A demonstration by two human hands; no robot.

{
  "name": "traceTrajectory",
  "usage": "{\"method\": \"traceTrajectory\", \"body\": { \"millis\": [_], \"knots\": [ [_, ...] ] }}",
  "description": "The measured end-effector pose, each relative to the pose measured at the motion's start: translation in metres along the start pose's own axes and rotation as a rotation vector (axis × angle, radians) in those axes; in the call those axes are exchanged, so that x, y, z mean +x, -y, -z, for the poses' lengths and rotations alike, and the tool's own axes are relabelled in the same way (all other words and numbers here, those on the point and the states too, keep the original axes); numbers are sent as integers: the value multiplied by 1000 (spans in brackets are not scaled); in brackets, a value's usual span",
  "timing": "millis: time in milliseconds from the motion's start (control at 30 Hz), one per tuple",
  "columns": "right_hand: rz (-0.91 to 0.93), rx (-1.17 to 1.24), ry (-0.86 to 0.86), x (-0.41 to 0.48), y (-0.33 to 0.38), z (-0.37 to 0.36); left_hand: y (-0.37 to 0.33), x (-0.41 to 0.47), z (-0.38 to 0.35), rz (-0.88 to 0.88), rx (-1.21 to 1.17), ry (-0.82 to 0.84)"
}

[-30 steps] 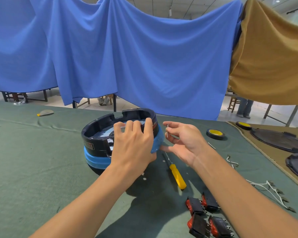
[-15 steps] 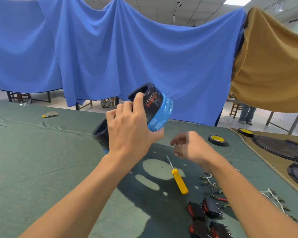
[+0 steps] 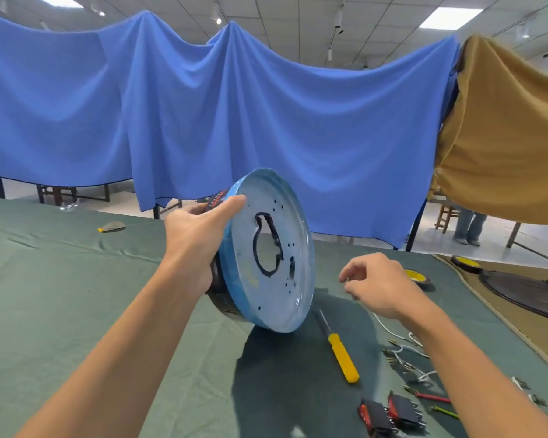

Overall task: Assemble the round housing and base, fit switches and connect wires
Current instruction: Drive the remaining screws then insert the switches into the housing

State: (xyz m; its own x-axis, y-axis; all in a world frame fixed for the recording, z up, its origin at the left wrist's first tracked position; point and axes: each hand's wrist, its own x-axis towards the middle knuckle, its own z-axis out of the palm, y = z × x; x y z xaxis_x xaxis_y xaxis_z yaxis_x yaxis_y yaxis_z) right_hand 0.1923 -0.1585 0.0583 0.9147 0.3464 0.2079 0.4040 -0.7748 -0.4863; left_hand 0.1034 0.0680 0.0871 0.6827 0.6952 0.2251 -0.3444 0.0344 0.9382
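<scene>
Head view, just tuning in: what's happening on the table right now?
A person's left hand grips the round housing, tipped up so its blue base faces the camera. The right hand pinches a small metal part beside it. The yellow screwdriver, switches and wires lie on the green cloth, untouched.

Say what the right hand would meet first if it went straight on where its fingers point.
Probably the blue base, held tilted by the left hand: the right hand, pinching a small metal part, points left toward its rim. Depth is unclear; it could pass in front.
</scene>
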Motion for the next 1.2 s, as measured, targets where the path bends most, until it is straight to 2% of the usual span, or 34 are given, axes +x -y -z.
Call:
{"method": "traceTrajectory", "body": {
  "millis": [133,300,533,767,933,1100,1200],
  "knots": [
    [30,112,-76,-1,3,5,6,6,8,181,-104,-3],
    [107,172,-138,-2,8,6,19,13,17,382,-153,95],
    [146,212,-188,-3,13,5,37,16,21,535,-208,130],
    [253,495,-246,-11,49,-16,35,18,16,446,-179,176],
    [359,477,-306,-1,89,-26,28,13,9,358,-150,185],
    [365,647,-372,13,115,-22,25,12,7,348,-128,203],
    [345,714,-340,18,121,-26,25,12,8,363,-126,205]
  ]
}}
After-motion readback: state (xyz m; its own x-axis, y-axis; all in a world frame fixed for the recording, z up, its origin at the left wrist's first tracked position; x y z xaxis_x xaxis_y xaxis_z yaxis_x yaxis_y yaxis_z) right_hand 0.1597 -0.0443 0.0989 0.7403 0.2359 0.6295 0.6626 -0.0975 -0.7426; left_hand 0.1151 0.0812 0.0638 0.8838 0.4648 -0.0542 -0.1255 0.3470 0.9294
